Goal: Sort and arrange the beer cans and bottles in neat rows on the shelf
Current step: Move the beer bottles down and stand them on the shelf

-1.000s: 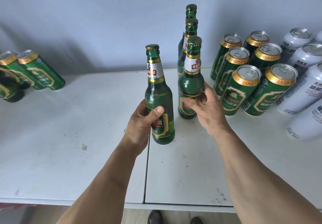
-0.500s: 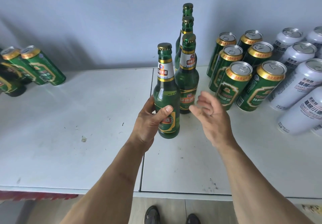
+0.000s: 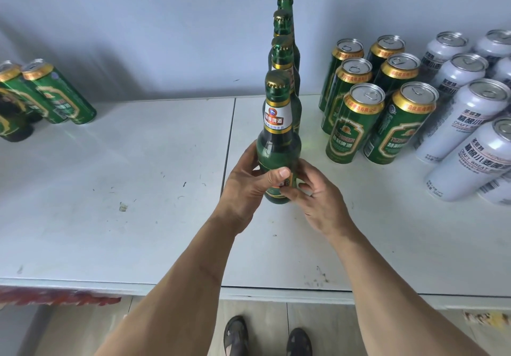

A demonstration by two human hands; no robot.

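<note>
A green glass beer bottle (image 3: pixel 277 131) with a gold cap stands upright at the front of a single-file row of three more green bottles (image 3: pixel 282 51) running back to the wall. My left hand (image 3: pixel 249 184) wraps its lower body from the left, thumb across the label. My right hand (image 3: pixel 315 192) touches the same bottle from the right with its fingertips. Green cans with gold rims (image 3: pixel 356 117) stand in two rows right of the bottles. White cans (image 3: pixel 475 123) stand in rows further right.
The white shelf (image 3: pixel 138 189) has a seam near its middle and a front edge close to me. At the far left stand two green cans (image 3: pixel 58 92) and dark bottles (image 3: pixel 13 123), partly cut off. A grey wall rises behind. My shoes show on the floor below.
My left hand moved the bottle right, in line with the bottle row, and set it low on the shelf. My right hand let go of the row's front bottle and came onto the held one.
</note>
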